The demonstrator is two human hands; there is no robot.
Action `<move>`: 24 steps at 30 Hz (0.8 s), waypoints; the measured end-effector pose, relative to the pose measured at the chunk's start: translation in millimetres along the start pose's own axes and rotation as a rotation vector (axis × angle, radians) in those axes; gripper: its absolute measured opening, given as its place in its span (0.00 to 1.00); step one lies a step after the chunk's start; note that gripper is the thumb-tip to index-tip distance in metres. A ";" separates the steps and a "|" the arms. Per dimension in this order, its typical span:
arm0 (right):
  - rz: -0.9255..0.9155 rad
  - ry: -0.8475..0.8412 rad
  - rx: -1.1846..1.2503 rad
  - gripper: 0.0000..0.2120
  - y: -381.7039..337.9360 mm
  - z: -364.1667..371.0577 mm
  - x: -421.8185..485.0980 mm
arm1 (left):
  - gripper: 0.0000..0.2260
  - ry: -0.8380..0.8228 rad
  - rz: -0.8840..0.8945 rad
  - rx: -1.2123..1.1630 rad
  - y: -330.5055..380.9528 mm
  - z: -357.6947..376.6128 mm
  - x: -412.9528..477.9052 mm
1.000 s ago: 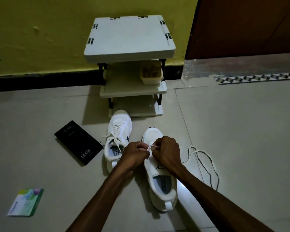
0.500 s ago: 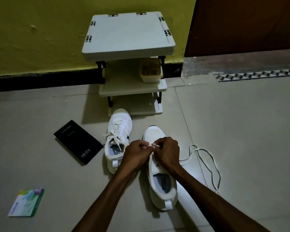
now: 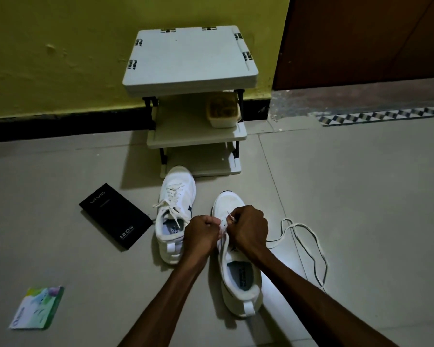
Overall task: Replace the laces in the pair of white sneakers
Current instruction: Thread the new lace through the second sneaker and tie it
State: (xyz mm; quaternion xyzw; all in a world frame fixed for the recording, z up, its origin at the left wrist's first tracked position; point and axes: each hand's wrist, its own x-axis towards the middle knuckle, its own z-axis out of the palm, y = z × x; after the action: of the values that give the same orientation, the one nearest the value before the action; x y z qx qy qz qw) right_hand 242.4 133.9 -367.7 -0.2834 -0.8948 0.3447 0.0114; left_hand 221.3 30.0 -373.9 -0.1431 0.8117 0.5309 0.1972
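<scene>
At the unlaced white fabric sneaker [image 3: 239, 274], left hand [image 3: 202, 232] and right hand [image 3: 248, 229] pinch the flat white lace [image 3: 223, 234]. Its tip now points up; threading judged barely begun.

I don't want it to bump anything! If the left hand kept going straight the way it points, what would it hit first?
Probably the right hand: the left hand has its knuckles facing it, almost touching, with only the white lace between. Depth is unclear.

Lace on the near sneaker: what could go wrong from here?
The lace trails in loose loops on the floor right of the sneaker; pulling it through could tangle or twist it. The right hand pinches the tip in dim light, so it may miss an eyelet.
</scene>
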 end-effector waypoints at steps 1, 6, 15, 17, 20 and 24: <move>-0.003 -0.018 -0.009 0.03 -0.5 -1.4 -0.1 | 0.10 0.004 0.005 0.007 0.4 0.5 -0.2; 0.011 -0.010 0.024 0.09 0.6 -6.7 1.6 | 0.10 0.006 0.036 0.039 -5.1 3.5 3.9; -0.282 -0.122 -0.216 0.17 3.3 -8.1 11.9 | 0.11 0.003 0.058 0.050 -3.6 2.1 2.8; -0.345 -0.106 -0.238 0.16 4.7 -7.9 12.2 | 0.11 -0.002 0.068 0.044 -2.6 1.4 1.3; -0.338 -0.132 -0.152 0.19 8.1 -7.5 10.2 | 0.12 0.002 0.067 0.061 -3.0 0.9 2.0; -0.273 -0.140 0.119 0.23 16.8 -5.1 10.5 | 0.12 0.007 0.067 0.050 -4.8 0.6 2.7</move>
State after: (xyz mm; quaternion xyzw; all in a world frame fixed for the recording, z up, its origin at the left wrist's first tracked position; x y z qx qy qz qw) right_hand 243.1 152.6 -376.2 -0.1334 -0.9016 0.4112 0.0125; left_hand 221.1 28.6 -379.3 -0.1129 0.8297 0.5162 0.1799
